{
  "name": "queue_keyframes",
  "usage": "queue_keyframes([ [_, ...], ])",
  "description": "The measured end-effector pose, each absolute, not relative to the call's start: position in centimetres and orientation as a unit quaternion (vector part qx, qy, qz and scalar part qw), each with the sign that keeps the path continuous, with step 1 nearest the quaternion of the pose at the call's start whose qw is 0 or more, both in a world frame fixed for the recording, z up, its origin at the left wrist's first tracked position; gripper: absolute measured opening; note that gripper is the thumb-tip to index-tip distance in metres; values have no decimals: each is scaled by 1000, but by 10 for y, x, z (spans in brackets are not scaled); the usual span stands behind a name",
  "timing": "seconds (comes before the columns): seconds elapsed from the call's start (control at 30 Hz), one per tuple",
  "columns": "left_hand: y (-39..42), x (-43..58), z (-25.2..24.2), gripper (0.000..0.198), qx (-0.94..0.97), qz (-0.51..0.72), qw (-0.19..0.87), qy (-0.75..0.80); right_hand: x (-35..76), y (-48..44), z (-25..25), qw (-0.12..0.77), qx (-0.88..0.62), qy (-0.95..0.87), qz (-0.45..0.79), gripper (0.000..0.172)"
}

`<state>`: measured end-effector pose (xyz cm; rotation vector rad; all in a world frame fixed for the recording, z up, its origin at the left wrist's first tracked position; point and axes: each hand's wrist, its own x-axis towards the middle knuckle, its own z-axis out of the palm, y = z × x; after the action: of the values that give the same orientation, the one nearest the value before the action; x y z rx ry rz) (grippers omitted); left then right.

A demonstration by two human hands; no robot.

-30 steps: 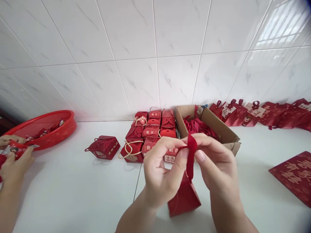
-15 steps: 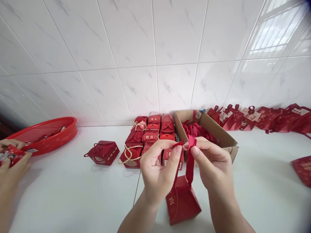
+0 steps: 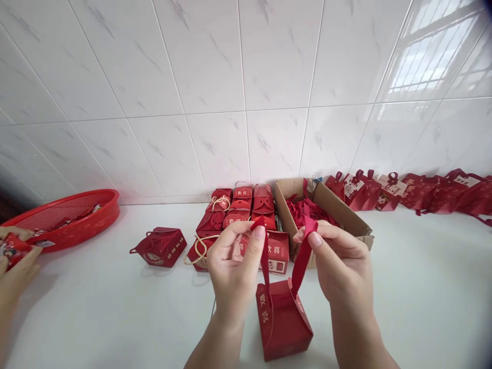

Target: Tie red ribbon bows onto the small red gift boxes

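Observation:
A small red gift box point(image 3: 283, 324) stands on the white counter point(image 3: 115, 307) in front of me. A red ribbon point(image 3: 300, 259) runs up from it in two strands. My left hand point(image 3: 233, 266) pinches the left strand's end between thumb and forefinger. My right hand point(image 3: 340, 259) pinches the right strand's end. The two ends are held a little apart above the box.
Several finished red boxes point(image 3: 240, 212) sit in rows at the back, one lone box point(image 3: 159, 247) to their left. A cardboard box point(image 3: 346, 218) holds red ribbons. More red boxes point(image 3: 403, 190) line the wall at right. Another person's hands point(image 3: 15, 261) hold red packets by a red basket point(image 3: 69, 218).
My hands have drawn apart, separating the ribbon's two ends that were pinched together. The box now stands more upright and lower in view. The camera has tilted slightly.

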<state>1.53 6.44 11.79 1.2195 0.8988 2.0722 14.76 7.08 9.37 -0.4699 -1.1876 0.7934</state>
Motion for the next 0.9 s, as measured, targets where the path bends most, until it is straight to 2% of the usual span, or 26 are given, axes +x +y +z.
queue_keyframes([
  [0.7,59,10,115,5,485,763,275,328,146,65,96,738,-247,-541,319,10],
  [0.9,58,7,114,6,536,739,270,306,135,58,103,714,-279,-502,400,4],
])
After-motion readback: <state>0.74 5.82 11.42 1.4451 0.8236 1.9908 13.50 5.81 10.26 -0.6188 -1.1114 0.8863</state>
